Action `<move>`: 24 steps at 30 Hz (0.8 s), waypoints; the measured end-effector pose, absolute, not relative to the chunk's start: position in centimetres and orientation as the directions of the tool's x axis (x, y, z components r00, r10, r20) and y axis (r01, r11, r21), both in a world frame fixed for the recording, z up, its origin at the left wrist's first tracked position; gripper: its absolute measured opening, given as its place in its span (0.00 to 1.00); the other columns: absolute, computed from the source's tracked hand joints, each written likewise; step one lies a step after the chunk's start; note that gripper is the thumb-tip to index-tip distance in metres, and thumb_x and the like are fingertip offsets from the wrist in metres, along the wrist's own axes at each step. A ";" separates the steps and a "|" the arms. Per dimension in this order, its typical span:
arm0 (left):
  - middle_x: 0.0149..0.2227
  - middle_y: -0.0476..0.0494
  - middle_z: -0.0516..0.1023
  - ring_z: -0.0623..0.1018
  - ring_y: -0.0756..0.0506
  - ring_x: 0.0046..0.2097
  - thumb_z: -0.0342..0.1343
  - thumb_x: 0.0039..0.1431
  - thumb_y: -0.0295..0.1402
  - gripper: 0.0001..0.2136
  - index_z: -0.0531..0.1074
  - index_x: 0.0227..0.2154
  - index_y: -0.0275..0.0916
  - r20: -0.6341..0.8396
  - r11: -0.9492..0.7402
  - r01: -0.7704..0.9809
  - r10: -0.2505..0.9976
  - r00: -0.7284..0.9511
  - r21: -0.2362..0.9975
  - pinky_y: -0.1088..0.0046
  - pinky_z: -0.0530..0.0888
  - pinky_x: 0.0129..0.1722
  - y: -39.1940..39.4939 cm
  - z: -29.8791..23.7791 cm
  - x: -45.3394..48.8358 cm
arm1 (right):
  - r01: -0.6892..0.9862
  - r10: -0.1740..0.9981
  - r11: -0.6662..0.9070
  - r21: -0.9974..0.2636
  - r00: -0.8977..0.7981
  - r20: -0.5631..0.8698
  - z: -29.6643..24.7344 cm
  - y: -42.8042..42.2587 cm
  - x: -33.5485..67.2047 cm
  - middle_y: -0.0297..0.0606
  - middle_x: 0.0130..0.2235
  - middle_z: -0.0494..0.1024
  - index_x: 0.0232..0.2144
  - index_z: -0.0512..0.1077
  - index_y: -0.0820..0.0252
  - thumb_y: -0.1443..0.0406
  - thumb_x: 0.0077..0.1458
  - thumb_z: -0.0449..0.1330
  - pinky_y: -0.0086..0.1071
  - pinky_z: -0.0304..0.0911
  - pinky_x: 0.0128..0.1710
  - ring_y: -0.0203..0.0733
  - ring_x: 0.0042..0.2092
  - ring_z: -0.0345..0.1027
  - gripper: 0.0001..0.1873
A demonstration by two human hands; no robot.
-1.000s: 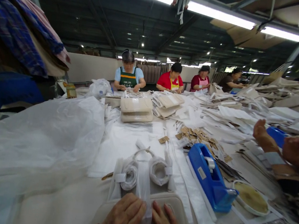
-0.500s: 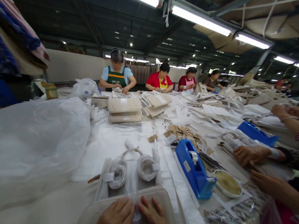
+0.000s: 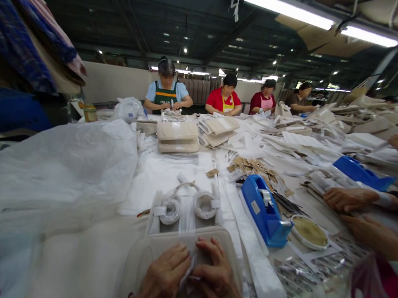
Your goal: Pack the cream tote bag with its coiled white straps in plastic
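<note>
Left hand [image 3: 163,281] resting on a beige case [image 3: 140,258] at bottom centre, right hand [image 3: 216,278] pinching its clear film [image 3: 188,269], white cord coils [image 3: 171,210] just above, blue tape dispenser [image 3: 266,211] right of centre

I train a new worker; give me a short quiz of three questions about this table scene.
1. True or false: the blue tape dispenser stands right of the right hand.
2. The left hand and right hand touch: A a beige pouch, B a red box, C a metal tray?
3. How many coiled white cords lie just beyond the beige pouch?
Key: 1 true; 2 A; 3 two.
</note>
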State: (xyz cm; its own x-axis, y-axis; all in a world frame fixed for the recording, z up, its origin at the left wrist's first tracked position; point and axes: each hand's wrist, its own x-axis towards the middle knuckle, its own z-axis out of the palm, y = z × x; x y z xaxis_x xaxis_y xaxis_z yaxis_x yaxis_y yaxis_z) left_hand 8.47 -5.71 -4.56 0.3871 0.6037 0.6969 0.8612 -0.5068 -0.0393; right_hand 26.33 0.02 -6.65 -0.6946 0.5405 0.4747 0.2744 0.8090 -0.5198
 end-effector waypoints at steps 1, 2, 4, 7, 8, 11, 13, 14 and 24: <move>0.35 0.41 0.79 0.78 0.48 0.41 0.36 0.62 0.25 0.18 0.73 0.35 0.34 0.695 -0.509 0.860 0.604 0.391 -0.041 0.71 0.77 0.43 -5.8 -4.4 8.6 | 0.247 0.543 0.801 -0.545 -0.683 0.489 -6.7 0.0 26.3 0.41 0.51 0.65 0.32 0.75 0.52 0.68 0.51 0.58 0.50 0.43 0.59 0.47 0.56 0.56 0.07; 0.35 0.41 0.79 0.78 0.48 0.41 0.35 0.62 0.25 0.18 0.73 0.35 0.34 0.693 -0.510 0.859 0.603 0.395 -0.046 0.71 0.77 0.42 -5.9 -4.3 8.7 | 0.218 0.542 0.796 -0.565 -0.673 0.503 -6.8 0.0 26.4 0.41 0.49 0.66 0.31 0.75 0.53 0.67 0.51 0.58 0.50 0.42 0.59 0.46 0.54 0.58 0.06; 0.35 0.42 0.80 0.78 0.47 0.41 0.35 0.62 0.24 0.18 0.73 0.35 0.34 0.693 -0.511 0.857 0.594 0.409 -0.067 0.70 0.77 0.41 -6.0 -4.2 8.8 | 0.161 0.525 0.792 -0.589 -0.671 0.523 -6.7 0.2 26.4 0.39 0.42 0.67 0.30 0.74 0.54 0.63 0.53 0.58 0.48 0.40 0.59 0.43 0.49 0.62 0.05; 0.37 0.43 0.80 0.78 0.46 0.42 0.36 0.62 0.26 0.17 0.72 0.37 0.34 0.683 -0.528 0.847 0.599 0.418 -0.056 0.70 0.77 0.42 -6.2 -4.0 8.9 | 0.113 0.493 0.786 -0.608 -0.708 0.506 -6.1 0.3 26.4 0.33 0.33 0.68 0.28 0.73 0.56 0.59 0.54 0.58 0.45 0.39 0.58 0.37 0.40 0.65 0.09; 0.36 0.43 0.80 0.78 0.47 0.42 0.37 0.62 0.26 0.17 0.73 0.36 0.34 0.683 -0.532 0.846 0.607 0.406 -0.030 0.70 0.77 0.42 -6.3 -4.0 8.8 | 0.100 0.482 0.785 -0.611 -0.718 0.502 -5.8 0.3 26.5 0.32 0.31 0.68 0.27 0.73 0.56 0.59 0.54 0.58 0.43 0.40 0.58 0.35 0.38 0.66 0.09; 0.36 0.43 0.80 0.78 0.48 0.42 0.39 0.62 0.29 0.16 0.73 0.35 0.36 0.686 -0.530 0.838 0.658 0.310 0.129 0.72 0.76 0.43 -6.4 -4.1 8.4 | 0.063 0.452 0.790 -0.610 -0.733 0.509 -5.2 0.2 26.6 0.29 0.28 0.70 0.25 0.71 0.57 0.60 0.55 0.58 0.39 0.43 0.55 0.33 0.36 0.66 0.10; 0.37 0.43 0.79 0.78 0.49 0.41 0.42 0.62 0.30 0.13 0.74 0.35 0.37 0.667 -0.505 0.814 0.716 0.209 0.287 0.74 0.76 0.43 -6.5 -4.2 8.0 | 0.050 0.427 0.800 -0.598 -0.748 0.508 -4.9 0.1 26.7 0.28 0.28 0.71 0.25 0.70 0.58 0.60 0.55 0.58 0.37 0.43 0.55 0.32 0.36 0.66 0.10; 0.37 0.44 0.79 0.78 0.50 0.41 0.44 0.61 0.30 0.12 0.74 0.36 0.38 0.650 -0.492 0.795 0.741 0.168 0.356 0.76 0.76 0.42 -6.6 -4.2 7.8 | 0.053 0.418 0.806 -0.590 -0.755 0.504 -4.9 0.0 26.7 0.28 0.28 0.71 0.25 0.70 0.58 0.61 0.54 0.59 0.37 0.43 0.55 0.32 0.36 0.66 0.09; 0.32 0.43 0.79 0.78 0.47 0.40 0.42 0.58 0.23 0.13 0.73 0.33 0.35 0.752 -0.529 0.845 0.587 0.301 0.075 0.71 0.77 0.42 -6.8 -4.5 8.6 | 0.081 0.411 0.836 -0.542 -0.746 0.523 -5.1 -0.2 26.4 0.30 0.28 0.71 0.27 0.68 0.57 0.71 0.50 0.54 0.39 0.47 0.52 0.34 0.35 0.65 0.06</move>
State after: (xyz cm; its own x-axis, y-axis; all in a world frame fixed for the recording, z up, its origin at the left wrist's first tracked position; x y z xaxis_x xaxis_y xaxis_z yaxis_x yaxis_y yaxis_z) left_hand 8.56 -6.78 -4.54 0.3008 0.5871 0.7516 0.8455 -0.5288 0.0747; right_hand 26.36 -0.19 -5.11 -0.7463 0.4113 0.5233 0.0809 0.8365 -0.5420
